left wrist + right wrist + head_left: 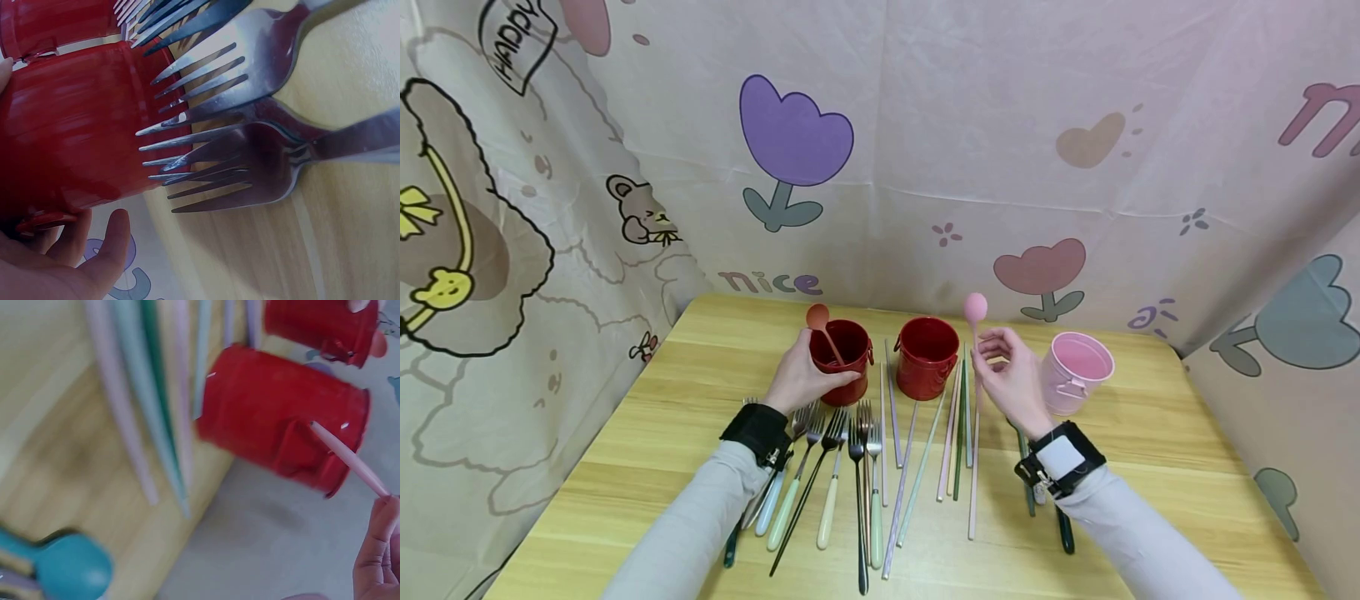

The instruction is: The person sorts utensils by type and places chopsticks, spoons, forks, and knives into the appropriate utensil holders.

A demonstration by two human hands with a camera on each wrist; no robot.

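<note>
My left hand (808, 375) grips the left red bucket (854, 385) by its sides, with the thumb across its front. An orange-red spoon (817, 317) leans in that bucket, bowl upward. In the left wrist view, several forks (262, 56) lie with tines beside the bucket (75, 125). My right hand (1011, 375) pinches a pink spoon (976, 308) by its thin handle, bowl upward. The handle's lower end (340, 450) shows in the right wrist view, before the middle red bucket (281, 412). In the head view, the middle bucket (925, 367) stands between my hands.
A pink bucket (1078, 371) stands right of my right hand. Several pastel and green chopstick-like sticks (921, 479) lie mid-table. A teal spoon (75, 569) and dark handles (1065, 529) lie under the right forearm. A printed cloth (880, 167) hangs behind the wooden table (655, 433).
</note>
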